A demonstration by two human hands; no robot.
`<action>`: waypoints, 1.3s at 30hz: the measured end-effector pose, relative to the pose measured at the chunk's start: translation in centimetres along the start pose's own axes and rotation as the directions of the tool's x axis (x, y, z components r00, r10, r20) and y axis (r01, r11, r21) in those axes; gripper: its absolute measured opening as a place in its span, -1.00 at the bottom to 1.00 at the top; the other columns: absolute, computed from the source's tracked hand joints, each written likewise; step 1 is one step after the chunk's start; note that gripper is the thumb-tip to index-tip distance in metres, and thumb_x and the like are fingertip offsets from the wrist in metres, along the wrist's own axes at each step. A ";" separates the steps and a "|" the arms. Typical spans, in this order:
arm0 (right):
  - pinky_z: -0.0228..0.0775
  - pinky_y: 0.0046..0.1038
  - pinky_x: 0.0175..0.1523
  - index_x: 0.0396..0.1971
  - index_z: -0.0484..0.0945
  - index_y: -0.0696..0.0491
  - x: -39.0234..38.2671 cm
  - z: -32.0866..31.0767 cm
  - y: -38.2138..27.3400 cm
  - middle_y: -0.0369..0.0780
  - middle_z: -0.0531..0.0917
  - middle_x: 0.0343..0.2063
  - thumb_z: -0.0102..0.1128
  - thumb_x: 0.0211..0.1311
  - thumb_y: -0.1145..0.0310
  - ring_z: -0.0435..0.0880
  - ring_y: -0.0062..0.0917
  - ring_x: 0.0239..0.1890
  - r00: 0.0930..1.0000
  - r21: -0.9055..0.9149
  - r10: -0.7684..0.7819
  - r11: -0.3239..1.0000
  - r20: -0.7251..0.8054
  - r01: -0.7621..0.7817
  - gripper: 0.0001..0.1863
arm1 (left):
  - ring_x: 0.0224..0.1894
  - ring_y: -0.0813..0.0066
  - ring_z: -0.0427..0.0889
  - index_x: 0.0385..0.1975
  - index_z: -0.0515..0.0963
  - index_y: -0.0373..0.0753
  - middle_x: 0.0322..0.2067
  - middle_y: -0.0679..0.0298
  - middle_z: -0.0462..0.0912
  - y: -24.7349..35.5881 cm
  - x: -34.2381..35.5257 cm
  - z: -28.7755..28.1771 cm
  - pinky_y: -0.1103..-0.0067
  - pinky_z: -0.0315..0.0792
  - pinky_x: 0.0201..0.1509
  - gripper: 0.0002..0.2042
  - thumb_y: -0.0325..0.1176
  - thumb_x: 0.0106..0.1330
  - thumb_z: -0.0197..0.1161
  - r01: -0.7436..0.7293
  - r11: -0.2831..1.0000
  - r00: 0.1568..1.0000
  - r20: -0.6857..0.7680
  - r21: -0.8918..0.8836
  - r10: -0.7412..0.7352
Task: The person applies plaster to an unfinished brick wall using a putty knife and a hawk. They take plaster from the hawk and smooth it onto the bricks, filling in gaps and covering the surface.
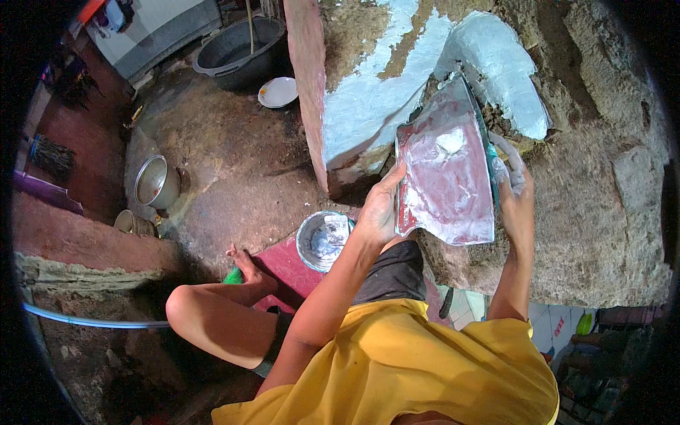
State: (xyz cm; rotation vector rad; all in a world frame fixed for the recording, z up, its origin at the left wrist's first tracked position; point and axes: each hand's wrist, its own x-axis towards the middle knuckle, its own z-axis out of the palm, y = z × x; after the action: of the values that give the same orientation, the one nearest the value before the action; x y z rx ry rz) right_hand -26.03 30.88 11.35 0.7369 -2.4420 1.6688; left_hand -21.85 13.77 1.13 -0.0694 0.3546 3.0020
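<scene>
L hand (379, 209) grips the L edge of a flat, pinkish-red, roughly wedge-shaped sheet w/ dark edging (446, 191), smeared w/ white paste; thumb on the upper face, other fingers mostly hidden behind, so the edge is pinched btwn them. R hand (516, 188) is at the sheet's R edge, fingers bent & coated w/ whitish paste, esp. the tips; can't tell if they pinch the edge or just rest agst it. Sheet is held up in front of the person, above the lap, tilted, narrow end pointing up. A thick white paste blob (450, 143) sits on its upper half.

Just beyond the sheet: a rough brown wall (609, 205) w/ a smooth, bluish-white coated face (361, 106) & a 2nd rounded white coated patch (499, 64) near the sheet's top end.

L of the L forearm: a round, pale bucket w/ white-smeared inside (301, 244), whitish block in it, standing on a red floor patch (287, 280). Farther off on the brown, stained floor (227, 156): silver metal pot (166, 191), white plate w/ orange bits (278, 92), lg. dark basin (237, 67) w/ a thin stick (250, 28) in it. Person wears a yellow shirt (404, 354) & dark shorts (393, 273).
</scene>
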 end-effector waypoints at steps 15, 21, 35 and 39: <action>0.16 -0.71 -0.61 0.01 0.36 0.04 -0.4 0.3 -0.5 -0.38 0.38 -0.63 -0.16 0.20 0.47 0.29 -0.77 -0.67 0.993 0.000 0.110 0.994 -0.051 -0.110 -0.65 | -0.07 0.40 0.48 0.07 0.25 -0.28 -0.06 0.19 0.45 0.5 1.7 -1.6 0.44 0.37 0.03 -0.65 -0.29 0.33 -0.13 -0.004 1.000 0.999 0.043 -0.016 0.005; 0.17 -0.70 -0.64 0.01 0.36 0.06 -1.8 -0.5 -0.3 -0.36 0.37 -0.65 -0.14 0.21 0.43 0.30 -0.77 -0.69 0.993 -0.031 0.107 0.994 -0.050 -0.108 -0.66 | -0.07 0.41 0.48 0.06 0.25 -0.28 -0.07 0.19 0.46 0.7 1.5 -1.4 0.44 0.38 0.02 -0.65 -0.29 0.33 -0.13 -0.015 1.000 1.000 0.027 -0.001 0.015; 0.09 -0.77 -0.59 0.09 0.31 0.05 -1.6 1.0 -2.2 -0.43 0.32 -0.61 -0.20 0.17 0.58 0.20 -0.84 -0.66 0.986 -0.075 0.124 0.988 -0.112 -0.133 -0.56 | -0.11 0.39 0.51 0.05 0.25 -0.28 -0.10 0.20 0.47 2.0 0.8 -2.7 0.43 0.42 -0.02 -0.65 -0.28 0.31 -0.07 -0.007 0.999 1.000 0.002 0.045 0.007; 0.08 -0.78 -0.56 0.08 0.32 0.06 -2.2 0.5 -2.4 -0.43 0.34 -0.61 -0.23 0.14 0.61 0.20 -0.84 -0.65 0.993 -0.079 0.050 0.995 -0.111 -0.059 -0.54 | -0.11 0.41 0.50 0.05 0.25 -0.26 -0.10 0.22 0.47 2.5 0.8 -1.8 0.45 0.42 -0.02 -0.64 -0.27 0.30 -0.05 -0.010 0.993 1.000 -0.007 0.115 0.011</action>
State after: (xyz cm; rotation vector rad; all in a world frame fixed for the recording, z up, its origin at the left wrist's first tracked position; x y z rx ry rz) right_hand -22.96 30.45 12.43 0.5587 -2.4590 1.5713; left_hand -22.94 11.04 -0.14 -0.0685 0.5297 2.9853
